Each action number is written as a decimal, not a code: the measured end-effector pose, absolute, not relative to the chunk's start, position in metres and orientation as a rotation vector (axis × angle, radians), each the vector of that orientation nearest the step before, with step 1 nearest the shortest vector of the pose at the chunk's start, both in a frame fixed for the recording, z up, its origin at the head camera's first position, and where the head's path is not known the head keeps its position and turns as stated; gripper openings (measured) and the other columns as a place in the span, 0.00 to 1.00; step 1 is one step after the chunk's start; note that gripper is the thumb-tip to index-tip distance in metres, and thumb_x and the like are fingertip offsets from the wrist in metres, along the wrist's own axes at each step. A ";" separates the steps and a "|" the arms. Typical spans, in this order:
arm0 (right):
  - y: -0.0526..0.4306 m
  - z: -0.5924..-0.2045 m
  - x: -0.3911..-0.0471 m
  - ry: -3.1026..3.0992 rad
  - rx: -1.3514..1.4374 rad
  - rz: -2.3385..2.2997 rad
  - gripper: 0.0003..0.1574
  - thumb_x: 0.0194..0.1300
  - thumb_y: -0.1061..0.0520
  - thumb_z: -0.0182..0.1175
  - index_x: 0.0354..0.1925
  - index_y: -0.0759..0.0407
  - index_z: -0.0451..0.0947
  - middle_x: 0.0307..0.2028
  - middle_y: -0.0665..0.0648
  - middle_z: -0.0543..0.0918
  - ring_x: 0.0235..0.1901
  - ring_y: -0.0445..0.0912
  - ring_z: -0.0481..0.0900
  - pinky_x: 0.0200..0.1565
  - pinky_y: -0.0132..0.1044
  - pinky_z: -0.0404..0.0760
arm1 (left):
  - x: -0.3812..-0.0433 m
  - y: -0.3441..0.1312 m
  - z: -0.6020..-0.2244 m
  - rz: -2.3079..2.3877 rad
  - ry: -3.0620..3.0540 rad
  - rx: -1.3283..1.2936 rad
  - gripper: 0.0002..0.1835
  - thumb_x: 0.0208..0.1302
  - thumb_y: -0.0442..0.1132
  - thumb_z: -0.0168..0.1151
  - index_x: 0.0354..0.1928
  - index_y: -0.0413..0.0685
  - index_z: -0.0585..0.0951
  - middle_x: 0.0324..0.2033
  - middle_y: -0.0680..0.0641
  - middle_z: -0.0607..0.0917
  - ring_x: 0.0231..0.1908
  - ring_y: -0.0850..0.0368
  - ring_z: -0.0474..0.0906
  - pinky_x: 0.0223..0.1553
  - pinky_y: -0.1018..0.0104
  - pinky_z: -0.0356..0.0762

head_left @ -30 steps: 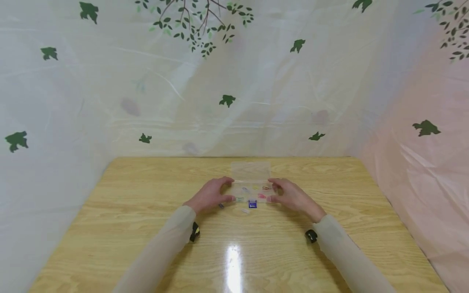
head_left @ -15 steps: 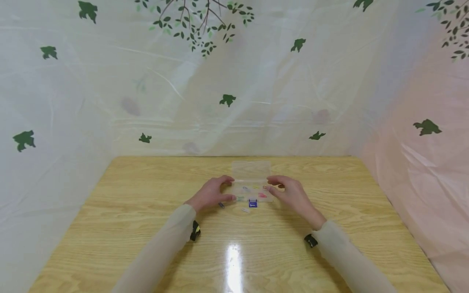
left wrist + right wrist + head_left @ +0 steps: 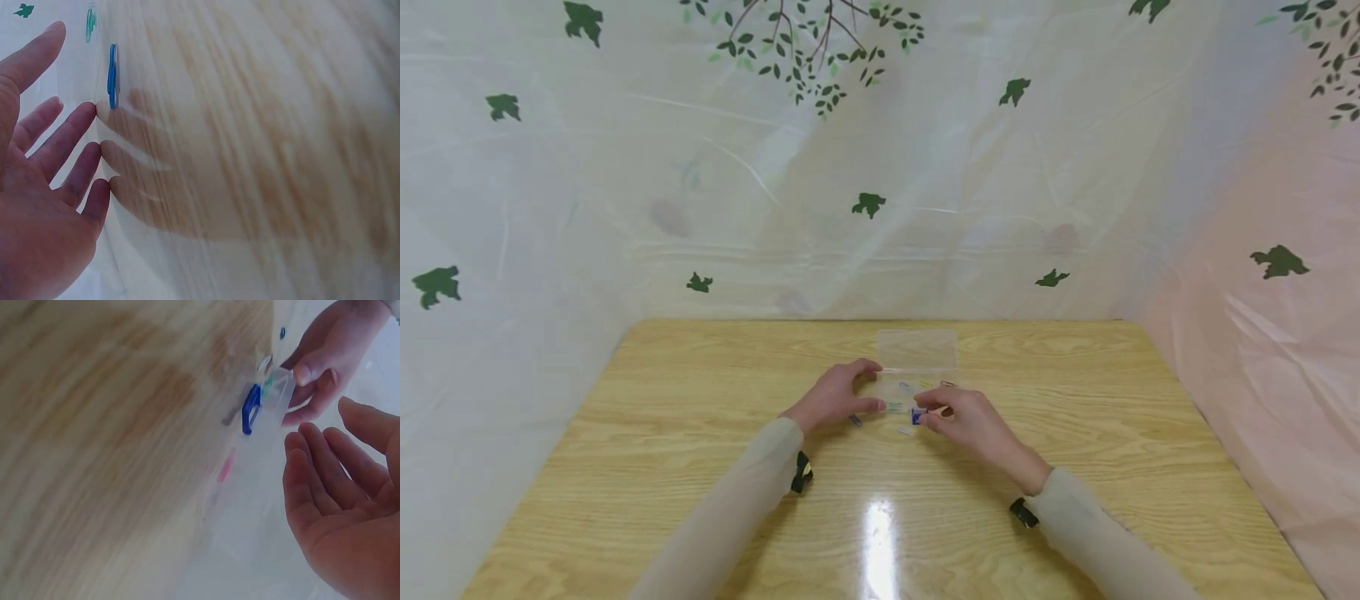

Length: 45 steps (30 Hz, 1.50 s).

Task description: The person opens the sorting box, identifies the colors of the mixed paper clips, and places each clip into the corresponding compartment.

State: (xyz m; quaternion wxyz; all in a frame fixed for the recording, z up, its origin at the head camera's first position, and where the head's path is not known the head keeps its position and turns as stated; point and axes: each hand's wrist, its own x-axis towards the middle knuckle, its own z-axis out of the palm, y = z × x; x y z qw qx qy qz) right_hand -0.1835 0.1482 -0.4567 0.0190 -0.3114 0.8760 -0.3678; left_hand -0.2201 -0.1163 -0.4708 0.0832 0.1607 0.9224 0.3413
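A clear plastic box (image 3: pixel 887 390) with its lid (image 3: pixel 917 348) folded back lies on the table. Paper clips sit in its compartments, among them a green one (image 3: pixel 893 407) and a red one (image 3: pixel 948 383). My left hand (image 3: pixel 832 396) holds the box's left end, thumb at the front corner and fingers toward the back. My right hand (image 3: pixel 973 421) hovers over the front right part, fingers loosely bent and nothing between them. Its fingertips are close to the blue latch (image 3: pixel 251 409) at the front edge. A pink clip (image 3: pixel 225 467) shows in the right wrist view.
A blue paper clip (image 3: pixel 112 78) lies on the table beside the left fingers. One whitish clip (image 3: pixel 904 431) lies in front of the box. The wooden table (image 3: pixel 715 358) ends at a pale curtain (image 3: pixel 925 250) printed with leaves and birds.
My right hand has let go of the box's right end and moved left and toward the front, over to the blue latch. My left hand has kept its place.
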 end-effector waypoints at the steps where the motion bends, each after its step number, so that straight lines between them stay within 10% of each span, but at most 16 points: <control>1: 0.147 -0.457 -0.183 2.705 -0.965 -1.132 0.18 0.71 0.61 0.67 0.57 0.67 0.83 0.50 0.59 0.88 0.50 0.53 0.87 0.49 0.47 0.86 | -0.220 -0.116 -0.471 1.016 2.753 0.480 0.34 0.64 0.48 0.75 0.69 0.49 0.75 0.62 0.45 0.82 0.66 0.45 0.74 0.72 0.48 0.65; 26: 0.128 -0.468 -0.178 2.631 -1.076 -0.862 0.20 0.70 0.60 0.68 0.58 0.66 0.82 0.55 0.60 0.87 0.57 0.55 0.83 0.69 0.57 0.69 | -0.225 -0.119 -0.477 1.036 2.722 0.503 0.34 0.65 0.48 0.75 0.69 0.50 0.74 0.63 0.46 0.82 0.67 0.46 0.73 0.71 0.48 0.65; 45: 0.129 -0.469 -0.172 2.585 -1.023 -0.919 0.17 0.69 0.61 0.68 0.55 0.62 0.84 0.51 0.56 0.88 0.51 0.50 0.84 0.55 0.47 0.83 | -0.225 -0.121 -0.474 1.043 2.725 0.510 0.34 0.64 0.47 0.75 0.69 0.49 0.75 0.62 0.46 0.82 0.66 0.45 0.73 0.71 0.48 0.65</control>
